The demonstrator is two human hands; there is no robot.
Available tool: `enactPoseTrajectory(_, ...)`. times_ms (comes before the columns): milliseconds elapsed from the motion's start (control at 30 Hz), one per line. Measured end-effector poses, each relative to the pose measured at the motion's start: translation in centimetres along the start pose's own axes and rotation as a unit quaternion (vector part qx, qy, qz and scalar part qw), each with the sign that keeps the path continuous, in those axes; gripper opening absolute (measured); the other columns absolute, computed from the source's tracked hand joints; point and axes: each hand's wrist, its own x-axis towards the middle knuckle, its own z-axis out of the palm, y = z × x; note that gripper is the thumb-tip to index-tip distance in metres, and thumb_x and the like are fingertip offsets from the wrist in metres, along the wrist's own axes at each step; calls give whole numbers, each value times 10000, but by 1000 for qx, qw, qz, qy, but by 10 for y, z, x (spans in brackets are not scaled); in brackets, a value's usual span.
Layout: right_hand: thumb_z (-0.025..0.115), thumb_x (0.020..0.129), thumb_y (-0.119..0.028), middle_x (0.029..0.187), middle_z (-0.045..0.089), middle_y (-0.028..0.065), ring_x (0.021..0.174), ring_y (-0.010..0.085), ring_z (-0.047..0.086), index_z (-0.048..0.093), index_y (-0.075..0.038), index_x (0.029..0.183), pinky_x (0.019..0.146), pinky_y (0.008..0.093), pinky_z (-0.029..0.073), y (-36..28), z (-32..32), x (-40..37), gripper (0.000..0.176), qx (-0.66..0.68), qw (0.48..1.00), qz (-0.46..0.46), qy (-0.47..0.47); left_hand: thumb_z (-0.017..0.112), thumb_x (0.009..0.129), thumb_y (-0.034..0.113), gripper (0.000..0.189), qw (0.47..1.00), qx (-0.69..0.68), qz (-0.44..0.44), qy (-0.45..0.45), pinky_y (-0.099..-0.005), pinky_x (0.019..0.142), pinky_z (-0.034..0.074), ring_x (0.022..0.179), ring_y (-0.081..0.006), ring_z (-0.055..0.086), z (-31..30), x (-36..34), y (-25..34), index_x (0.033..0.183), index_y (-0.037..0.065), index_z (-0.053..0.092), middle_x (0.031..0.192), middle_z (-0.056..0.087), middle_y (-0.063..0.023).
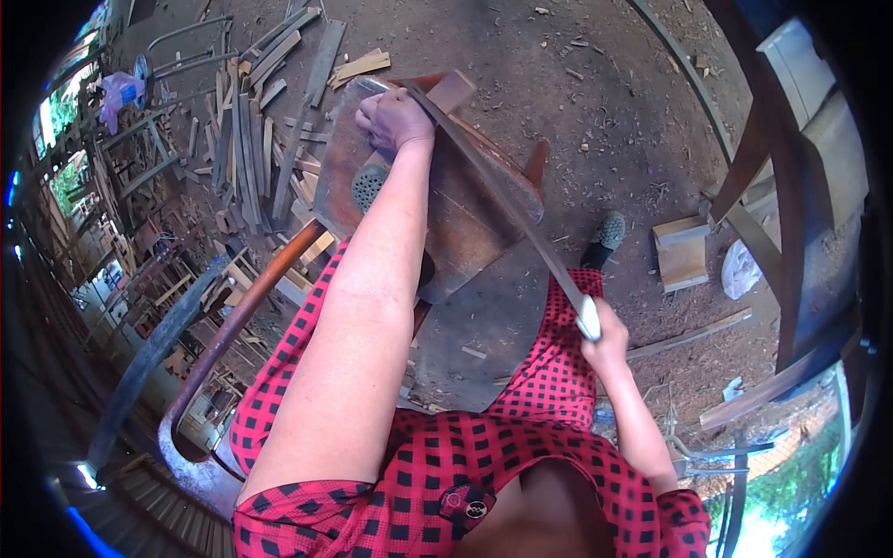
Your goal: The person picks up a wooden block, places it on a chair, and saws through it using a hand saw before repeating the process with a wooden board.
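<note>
Worn wooden stool, rough; blade dull metal.

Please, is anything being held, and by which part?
Right hand holds the saw by its pale handle. Left hand is at the wood piece; its exact hold is hidden.

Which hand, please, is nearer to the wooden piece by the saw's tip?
Left: the left hand is beside the wooden piece; the right hand grips the saw handle, farther back.

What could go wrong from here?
The saw crosses the wood piece right beside the left hand; a skipping blade could cut the fingers. The wood seems held only by that hand and perhaps the shoe, so it might twist. Its end overhangs the stool and could splinter.
</note>
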Motion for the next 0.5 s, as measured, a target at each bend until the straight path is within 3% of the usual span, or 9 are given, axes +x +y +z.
enactPoseTrajectory(100,633,635,-3,957,649,169,936,365,634,595,-68,1065,788,423,517,-17,-21,4,436,13,999,36,-38,563,845,331,253,998,44,43,10,-401,957,383,1185,-257,400,8,0,-7,859,122,706,1148,544,-36)
enactPoseTrajectory(300,590,658,-38,935,630,179,878,402,604,551,-88,1034,725,481,493,-73,39,157,381,-24,996,-57,-59,541,868,347,285,998,-7,45,45,-434,966,368,1212,-261,387,15,8,-15,883,112,702,1168,533,-44)
enactPoseTrajectory(433,589,674,-29,914,634,181,879,395,613,569,-84,1030,735,465,502,-75,15,113,361,21,997,-71,-12,534,870,337,281,1000,11,10,-2,-434,965,366,1217,-259,385,0,-1,1,890,115,704,1172,533,-44)
enactPoseTrajectory(500,591,674,-11,915,638,180,898,385,622,582,-81,1043,750,449,509,-55,2,65,376,26,999,-24,-2,542,865,337,272,999,26,30,-3,-441,960,365,1218,-262,384,2,0,-2,888,120,704,1168,533,-46)
